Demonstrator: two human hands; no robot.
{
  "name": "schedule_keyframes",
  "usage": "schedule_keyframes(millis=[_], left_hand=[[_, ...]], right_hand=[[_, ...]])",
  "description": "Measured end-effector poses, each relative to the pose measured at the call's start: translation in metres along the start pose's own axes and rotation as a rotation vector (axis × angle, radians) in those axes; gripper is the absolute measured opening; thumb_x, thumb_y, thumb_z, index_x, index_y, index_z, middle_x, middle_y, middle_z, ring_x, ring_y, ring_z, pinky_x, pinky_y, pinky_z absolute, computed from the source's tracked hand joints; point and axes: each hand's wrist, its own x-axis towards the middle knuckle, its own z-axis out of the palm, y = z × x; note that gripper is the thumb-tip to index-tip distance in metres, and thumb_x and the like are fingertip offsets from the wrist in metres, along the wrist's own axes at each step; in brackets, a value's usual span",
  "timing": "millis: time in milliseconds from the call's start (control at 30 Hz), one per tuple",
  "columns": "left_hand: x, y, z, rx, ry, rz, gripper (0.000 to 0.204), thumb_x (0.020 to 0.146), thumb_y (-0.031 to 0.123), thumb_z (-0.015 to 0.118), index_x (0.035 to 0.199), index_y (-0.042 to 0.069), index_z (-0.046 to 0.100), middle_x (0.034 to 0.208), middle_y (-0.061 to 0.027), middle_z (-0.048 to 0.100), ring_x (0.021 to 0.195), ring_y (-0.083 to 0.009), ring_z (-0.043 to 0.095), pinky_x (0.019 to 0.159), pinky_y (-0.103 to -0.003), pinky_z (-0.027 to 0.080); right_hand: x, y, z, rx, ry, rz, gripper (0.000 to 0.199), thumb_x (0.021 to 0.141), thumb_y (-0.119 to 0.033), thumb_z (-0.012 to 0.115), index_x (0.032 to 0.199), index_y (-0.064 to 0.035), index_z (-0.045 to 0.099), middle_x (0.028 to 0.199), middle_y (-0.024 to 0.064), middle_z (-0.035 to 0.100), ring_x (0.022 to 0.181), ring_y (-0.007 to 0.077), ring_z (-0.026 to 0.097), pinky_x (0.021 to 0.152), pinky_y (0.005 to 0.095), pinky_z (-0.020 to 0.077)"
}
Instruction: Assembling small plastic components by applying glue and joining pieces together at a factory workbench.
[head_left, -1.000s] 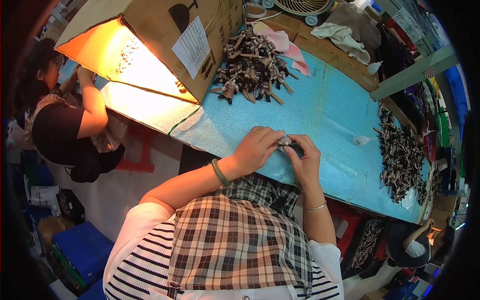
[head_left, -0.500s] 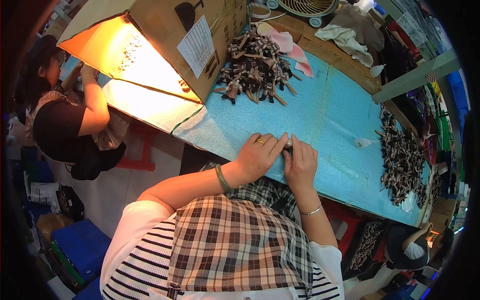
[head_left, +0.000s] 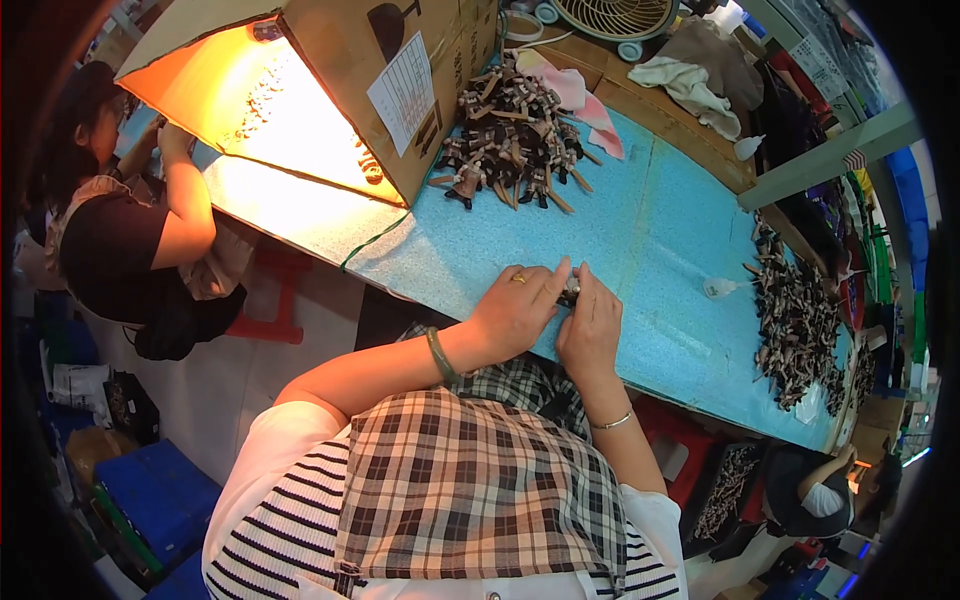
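Observation:
My left hand (head_left: 512, 312) and my right hand (head_left: 592, 328) meet over the near edge of the blue tabletop (head_left: 640, 270). Between their fingertips they grip a small figurine (head_left: 571, 291), dark with a pale part on top; fingers cover most of it. Ahead of my hands lies a heap of similar small painted figurines (head_left: 515, 140), several with brown stick-like parts poking out. At the right end of the table another long heap of figurines (head_left: 795, 325) spreads out. A small translucent squeeze bottle (head_left: 720, 288) with a thin nozzle rests just left of that heap.
A cardboard box (head_left: 345, 100) with a bright lamp inside stands at the left, a green cord (head_left: 375, 240) by its corner. Pink cloth (head_left: 570, 85), a fan (head_left: 615, 15) and a grey post (head_left: 840, 155) lie beyond. A co-worker (head_left: 140, 220) sits left; another person (head_left: 815, 490) is lower right.
Both hands have shifted slightly, the right one a little to the left. The held figurine has turned between the fingertips, and more of it shows.

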Motion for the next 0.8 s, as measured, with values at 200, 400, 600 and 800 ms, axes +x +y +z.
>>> schedule_keyframes(millis=[200, 400, 600, 800], left_hand=[[-0.002, 0.004, 0.006, 0.252, -0.013, 0.076, 0.049, 0.079, 0.008, 0.057, 0.124, -0.007, 0.046, 0.094, -0.0117, 0.056, 0.09, -0.0242, 0.058, 0.078, -0.037, 0.044], [-0.002, -0.001, 0.0, 0.145, -0.007, 0.095, 0.048, 0.079, 0.008, 0.057, 0.124, -0.007, 0.048, 0.094, -0.0114, 0.057, 0.089, -0.0246, 0.058, 0.078, -0.037, 0.044], [0.007, 0.0, -0.001, 0.088, -0.027, -0.008, 0.05, 0.081, 0.014, 0.056, 0.127, -0.004, 0.047, 0.094, -0.0102, 0.057, 0.09, -0.0248, 0.056, 0.081, -0.038, 0.042], [0.015, 0.001, -0.005, 0.113, -0.019, 0.077, 0.039, 0.076, 0.012, 0.064, 0.113, 0.003, 0.056, 0.088, -0.0059, 0.058, 0.082, -0.0238, 0.056, 0.076, -0.037, 0.042]], right_hand=[[0.0, -0.002, -0.004, -0.027, 0.006, 0.019, 0.056, 0.076, 0.005, 0.051, 0.131, 0.0039, 0.042, 0.117, 0.0165, 0.056, 0.106, 0.0281, 0.055, 0.091, 0.0408, 0.039], [0.003, 0.018, -0.021, 0.705, -0.092, 0.296, 0.059, 0.077, 0.002, 0.059, 0.134, -0.0027, 0.044, 0.119, 0.0133, 0.061, 0.11, 0.03, 0.055, 0.099, 0.0402, 0.0384], [0.016, 0.016, -0.022, 0.315, -0.1, 0.046, 0.039, 0.078, -0.013, 0.067, 0.114, -0.0023, 0.058, 0.105, 0.0131, 0.062, 0.1, 0.0305, 0.057, 0.088, 0.04, 0.0415], [0.011, 0.002, -0.019, 0.192, 0.049, 0.085, 0.03, 0.078, -0.021, 0.067, 0.103, -0.0049, 0.059, 0.096, 0.0113, 0.061, 0.09, 0.0307, 0.057, 0.079, 0.0406, 0.0417]])
